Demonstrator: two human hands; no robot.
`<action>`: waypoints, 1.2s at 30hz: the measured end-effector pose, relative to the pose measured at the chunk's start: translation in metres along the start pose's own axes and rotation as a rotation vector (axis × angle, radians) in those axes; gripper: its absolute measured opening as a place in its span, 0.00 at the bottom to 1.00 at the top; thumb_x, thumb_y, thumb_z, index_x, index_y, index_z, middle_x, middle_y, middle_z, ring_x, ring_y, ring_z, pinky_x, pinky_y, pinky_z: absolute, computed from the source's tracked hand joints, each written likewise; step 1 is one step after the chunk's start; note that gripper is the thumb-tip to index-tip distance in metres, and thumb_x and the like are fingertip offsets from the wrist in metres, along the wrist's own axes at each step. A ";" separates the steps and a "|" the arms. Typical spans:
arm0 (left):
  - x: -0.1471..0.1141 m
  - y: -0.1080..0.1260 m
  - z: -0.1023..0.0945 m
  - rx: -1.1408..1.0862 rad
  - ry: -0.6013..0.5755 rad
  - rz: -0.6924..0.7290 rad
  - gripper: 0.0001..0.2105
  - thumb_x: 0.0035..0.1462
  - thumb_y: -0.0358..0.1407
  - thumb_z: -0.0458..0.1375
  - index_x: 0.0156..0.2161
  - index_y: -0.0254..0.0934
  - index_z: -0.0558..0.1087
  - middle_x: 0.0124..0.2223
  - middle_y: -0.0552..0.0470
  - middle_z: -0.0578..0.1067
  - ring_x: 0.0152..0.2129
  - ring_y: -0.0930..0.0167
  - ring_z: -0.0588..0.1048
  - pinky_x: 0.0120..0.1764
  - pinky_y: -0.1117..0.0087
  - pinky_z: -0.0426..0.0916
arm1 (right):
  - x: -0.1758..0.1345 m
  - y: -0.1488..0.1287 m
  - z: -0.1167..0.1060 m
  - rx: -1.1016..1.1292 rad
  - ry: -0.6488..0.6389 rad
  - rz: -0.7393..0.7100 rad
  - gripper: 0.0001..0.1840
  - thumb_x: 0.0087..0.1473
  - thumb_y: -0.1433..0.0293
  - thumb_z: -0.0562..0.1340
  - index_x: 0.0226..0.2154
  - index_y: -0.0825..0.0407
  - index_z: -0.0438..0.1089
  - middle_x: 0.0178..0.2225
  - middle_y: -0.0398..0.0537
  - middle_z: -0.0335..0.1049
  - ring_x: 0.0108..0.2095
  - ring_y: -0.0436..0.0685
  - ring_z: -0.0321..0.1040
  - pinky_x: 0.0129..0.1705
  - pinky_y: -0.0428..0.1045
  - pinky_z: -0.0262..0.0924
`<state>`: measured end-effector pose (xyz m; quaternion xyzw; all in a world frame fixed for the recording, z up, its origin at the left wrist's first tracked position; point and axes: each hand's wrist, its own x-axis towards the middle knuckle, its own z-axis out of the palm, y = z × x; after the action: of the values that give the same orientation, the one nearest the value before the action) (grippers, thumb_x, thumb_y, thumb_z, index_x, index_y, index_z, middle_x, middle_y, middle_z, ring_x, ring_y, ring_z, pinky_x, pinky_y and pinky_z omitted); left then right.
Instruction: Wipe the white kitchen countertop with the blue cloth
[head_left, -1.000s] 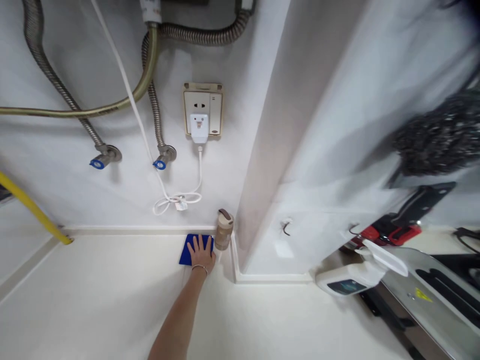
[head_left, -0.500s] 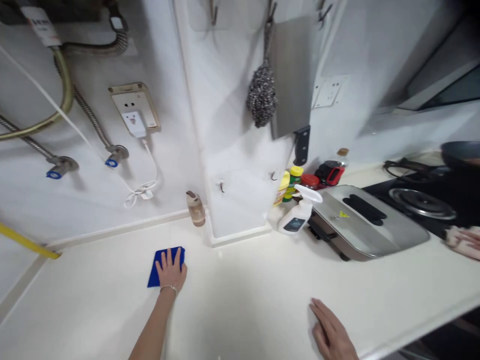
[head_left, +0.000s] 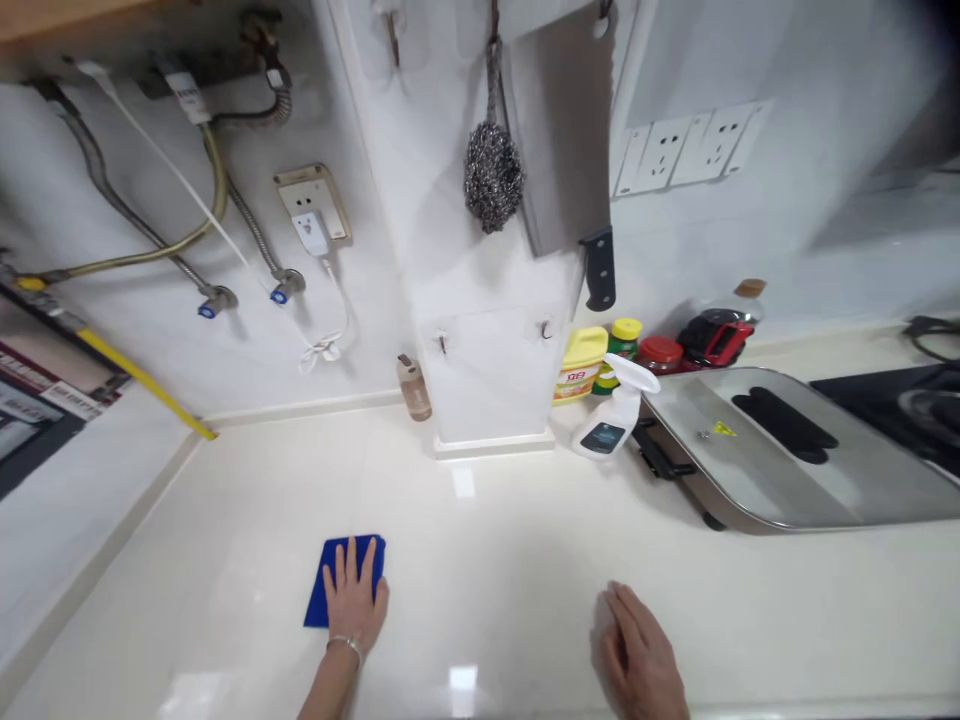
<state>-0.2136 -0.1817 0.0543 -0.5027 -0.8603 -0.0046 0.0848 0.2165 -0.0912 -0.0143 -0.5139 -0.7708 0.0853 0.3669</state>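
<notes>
Under your left hand (head_left: 352, 600) lies the blue cloth (head_left: 330, 580), pressed flat by spread fingers on the near left of the desk (head_left: 487, 540). Your right hand (head_left: 645, 655) rests released, palm down, near the desk's near edge. Bare surface stretches far to the small bottle (head_left: 415, 388) and spray bottle (head_left: 611, 420).

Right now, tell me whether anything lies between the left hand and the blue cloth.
Nothing does: the left hand lies flat right on the blue cloth, pressing it to the counter.
</notes>
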 end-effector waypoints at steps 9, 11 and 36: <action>-0.090 0.019 -0.007 0.013 -0.039 0.061 0.30 0.58 0.42 0.47 0.65 0.45 0.53 0.70 0.49 0.51 0.68 0.59 0.41 0.66 0.48 0.39 | -0.002 0.003 -0.001 -0.029 -0.025 -0.082 0.28 0.61 0.64 0.50 0.63 0.50 0.48 0.62 0.58 0.56 0.62 0.68 0.51 0.58 0.71 0.57; -0.100 0.032 -0.010 0.017 -0.061 0.063 0.31 0.57 0.45 0.48 0.65 0.43 0.52 0.70 0.48 0.51 0.68 0.58 0.39 0.66 0.48 0.38 | -0.001 0.001 -0.004 -0.019 -0.017 -0.078 0.28 0.61 0.66 0.50 0.63 0.49 0.48 0.62 0.58 0.56 0.63 0.68 0.51 0.58 0.70 0.57; -0.063 0.325 -0.046 -0.434 -0.246 1.281 0.32 0.61 0.49 0.46 0.67 0.53 0.40 0.72 0.47 0.39 0.68 0.54 0.40 0.63 0.38 0.42 | -0.016 0.021 -0.077 0.549 0.272 0.392 0.19 0.60 0.61 0.50 0.47 0.50 0.68 0.52 0.55 0.69 0.50 0.62 0.69 0.49 0.60 0.69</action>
<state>0.1049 -0.0799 0.0646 -0.9146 -0.3765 -0.0687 -0.1303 0.2852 -0.1141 0.0233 -0.5409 -0.5502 0.2885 0.5670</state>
